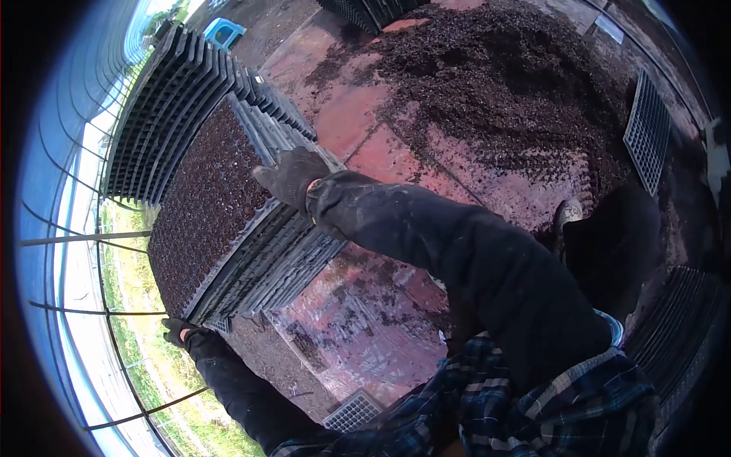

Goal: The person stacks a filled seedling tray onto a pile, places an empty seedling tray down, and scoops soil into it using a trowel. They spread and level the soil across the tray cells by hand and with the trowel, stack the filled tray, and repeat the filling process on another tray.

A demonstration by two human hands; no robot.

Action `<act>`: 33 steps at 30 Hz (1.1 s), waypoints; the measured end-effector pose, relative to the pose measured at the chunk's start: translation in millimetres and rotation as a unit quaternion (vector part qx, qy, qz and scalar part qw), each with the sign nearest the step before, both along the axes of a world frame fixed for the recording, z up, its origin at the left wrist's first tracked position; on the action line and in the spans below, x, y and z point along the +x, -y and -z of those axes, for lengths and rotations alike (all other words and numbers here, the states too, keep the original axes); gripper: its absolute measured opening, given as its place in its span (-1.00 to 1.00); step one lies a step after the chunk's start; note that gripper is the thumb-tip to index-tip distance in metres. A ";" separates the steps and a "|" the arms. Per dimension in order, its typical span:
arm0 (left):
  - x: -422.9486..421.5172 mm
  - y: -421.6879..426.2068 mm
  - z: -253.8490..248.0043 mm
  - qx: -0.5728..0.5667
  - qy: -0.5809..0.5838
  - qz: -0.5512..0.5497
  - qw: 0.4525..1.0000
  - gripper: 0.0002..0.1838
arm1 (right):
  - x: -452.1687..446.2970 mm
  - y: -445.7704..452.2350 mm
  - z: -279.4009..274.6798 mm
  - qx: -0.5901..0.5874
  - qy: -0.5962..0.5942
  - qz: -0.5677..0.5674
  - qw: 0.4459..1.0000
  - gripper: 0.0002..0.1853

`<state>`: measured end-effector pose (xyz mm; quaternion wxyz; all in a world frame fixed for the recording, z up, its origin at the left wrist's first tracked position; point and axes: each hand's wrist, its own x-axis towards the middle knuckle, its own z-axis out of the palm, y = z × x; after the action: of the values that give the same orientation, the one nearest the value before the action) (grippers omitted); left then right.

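A seedling tray (209, 190) filled with dark, crumbly soil lies on top of a tall stack of filled trays (266, 255). My right hand (293, 177), in a dark glove, is closed on the edge of this tray at its right corner. At the opposite near corner my left hand (177, 332), also gloved, grips the edge, its fingers partly hidden. Just behind the filled tray rises a stack of black empty trays (164, 114), their rims overlapping.
A big heap of loose soil (495, 91) spreads over a reddish sheet (346, 126). One black tray (647, 133) leans at the right, and another tray (352, 411) lies near my body. A blue stool (223, 33) stands at the back, and tunnel framing (103, 312) runs along the left.
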<state>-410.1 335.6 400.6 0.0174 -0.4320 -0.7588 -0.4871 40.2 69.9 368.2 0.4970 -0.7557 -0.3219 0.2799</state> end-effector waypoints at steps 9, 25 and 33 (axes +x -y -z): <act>208.0 249.7 14.5 0.134 -0.280 0.528 0.791 -0.51 | 200.3 194.9 19.3 -0.173 0.294 -0.191 0.921 -0.53; 540.0 436.0 5.6 -0.096 -0.148 0.790 0.588 -0.56 | 336.7 733.2 323.3 0.369 -0.444 0.678 0.454 -0.50; 607.6 505.6 29.8 -0.237 -0.106 0.832 0.490 -0.56 | 406.1 738.5 334.0 0.523 -0.446 0.639 0.346 -0.74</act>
<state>197.4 -170.0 370.7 -0.4186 -0.8989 -0.1260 -0.0279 446.3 -668.6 34.2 0.8893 -0.0826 0.4468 -0.0518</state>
